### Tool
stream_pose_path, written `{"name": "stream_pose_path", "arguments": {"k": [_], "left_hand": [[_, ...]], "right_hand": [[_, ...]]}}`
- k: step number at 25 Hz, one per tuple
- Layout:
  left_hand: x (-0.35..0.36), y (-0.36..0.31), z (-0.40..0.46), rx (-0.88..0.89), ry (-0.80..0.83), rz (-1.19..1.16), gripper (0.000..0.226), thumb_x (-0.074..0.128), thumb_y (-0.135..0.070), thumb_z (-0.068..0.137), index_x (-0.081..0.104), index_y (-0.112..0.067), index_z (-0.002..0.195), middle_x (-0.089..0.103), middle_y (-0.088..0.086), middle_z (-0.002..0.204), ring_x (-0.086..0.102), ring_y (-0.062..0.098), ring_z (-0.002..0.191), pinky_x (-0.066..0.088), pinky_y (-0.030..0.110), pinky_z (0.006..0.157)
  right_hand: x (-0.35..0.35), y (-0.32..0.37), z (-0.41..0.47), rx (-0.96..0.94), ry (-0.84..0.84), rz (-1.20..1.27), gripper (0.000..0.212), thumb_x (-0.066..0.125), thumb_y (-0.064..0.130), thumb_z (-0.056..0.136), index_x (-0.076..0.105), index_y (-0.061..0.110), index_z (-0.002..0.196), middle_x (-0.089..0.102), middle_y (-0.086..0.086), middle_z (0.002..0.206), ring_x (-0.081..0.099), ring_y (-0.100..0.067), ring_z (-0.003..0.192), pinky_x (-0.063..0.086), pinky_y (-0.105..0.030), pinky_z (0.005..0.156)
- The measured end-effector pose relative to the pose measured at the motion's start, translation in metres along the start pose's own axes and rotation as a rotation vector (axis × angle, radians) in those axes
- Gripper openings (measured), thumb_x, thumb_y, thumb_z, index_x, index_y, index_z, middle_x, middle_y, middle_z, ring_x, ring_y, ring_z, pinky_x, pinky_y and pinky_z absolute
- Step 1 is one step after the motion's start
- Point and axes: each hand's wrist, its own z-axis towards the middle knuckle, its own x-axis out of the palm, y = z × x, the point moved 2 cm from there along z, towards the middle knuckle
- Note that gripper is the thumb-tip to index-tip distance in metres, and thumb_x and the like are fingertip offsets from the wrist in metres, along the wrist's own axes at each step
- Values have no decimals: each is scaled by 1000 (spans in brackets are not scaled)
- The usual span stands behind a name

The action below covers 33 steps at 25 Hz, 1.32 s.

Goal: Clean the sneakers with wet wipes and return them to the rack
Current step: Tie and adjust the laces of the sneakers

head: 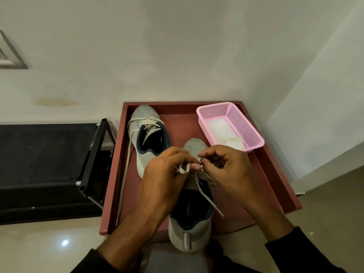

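Two grey mesh sneakers with dark blue linings sit in a dark red tray (275, 180). The near sneaker (190, 231) points away from me, its heel over the tray's front edge. My left hand (163, 174) pinches a loop of its white lace (184, 168) above the tongue. My right hand (222, 166) pinches the lace just beside it; one loose end trails over the shoe's opening. The far sneaker (146, 134) lies at the tray's back left, its long lace unthreaded and hanging down the left side. A pink mesh basket (242, 123) at the back right holds white wet wipes (224, 133).
A black shoe rack (49, 164) with metal tubes stands on the floor left of the tray. White walls close in behind and on the right. Glossy beige floor tiles lie around the tray.
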Motion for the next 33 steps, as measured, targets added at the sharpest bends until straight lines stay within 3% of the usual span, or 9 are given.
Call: {"name": "stream_pose_path", "arguments": {"k": [3,5,12,16,22,24,26,28,33], "left_hand": [[-7,0,-2,-33,9,-6,5,73,-30,84,73,-35,84,68,-20,85,64,-4,84,52,14,70],[-12,2,-5,-87,41,-31,5,71,-32,83,74,-37,81,69,-22,84,65,-4,83,56,25,68],[-22,7,-13,-202,124,-105,14,65,-46,83,76,-38,83,72,-22,85,67,-1,82,59,35,71],[-20,7,-15,-288,162,-126,6,72,-34,81,77,-36,84,72,-23,85,67,-4,84,59,34,76],[-23,19,-28,-323,295,96,44,70,-48,81,57,-41,123,62,-19,113,60,-1,103,56,27,86],[-20,18,-31,-295,348,160,43,65,-37,90,53,-41,132,64,-18,121,62,0,108,56,24,89],[-15,17,-32,-241,309,178,40,59,-23,95,56,-39,131,68,-16,117,64,1,106,55,19,86],[-8,15,-30,-203,250,187,37,58,-19,94,61,-36,126,71,-16,111,65,1,102,55,16,80],[12,6,-17,-220,98,249,38,58,-18,94,61,-27,131,73,-2,113,68,18,103,56,32,84]], "right_hand": [[-1,-2,0,-111,-59,-230,12,76,5,80,77,14,87,72,8,83,67,-5,76,58,-31,65],[-3,-8,0,-122,-91,-319,9,77,5,77,76,12,83,72,5,80,65,-8,73,58,-36,63],[-6,-15,1,66,-88,-407,9,80,12,75,77,18,81,72,5,76,66,-15,68,58,-39,61],[-3,-24,-1,202,-50,-400,9,78,20,78,75,26,84,70,12,73,64,-5,66,55,-29,61],[-4,-28,-18,413,119,-158,24,61,41,95,66,31,116,69,9,104,66,-9,94,56,-32,80],[1,-24,-26,475,267,-93,30,55,56,93,64,37,114,66,6,106,67,-11,90,59,-33,75],[13,-23,-30,469,369,-114,54,46,75,86,64,37,121,61,-1,111,65,-13,96,55,-33,87],[21,-31,-27,433,309,-128,73,38,86,77,62,37,125,61,-4,112,63,-14,101,51,-38,97],[22,-36,-6,468,183,-102,50,45,59,96,56,34,138,48,-5,131,49,-19,126,37,-38,112]]}}
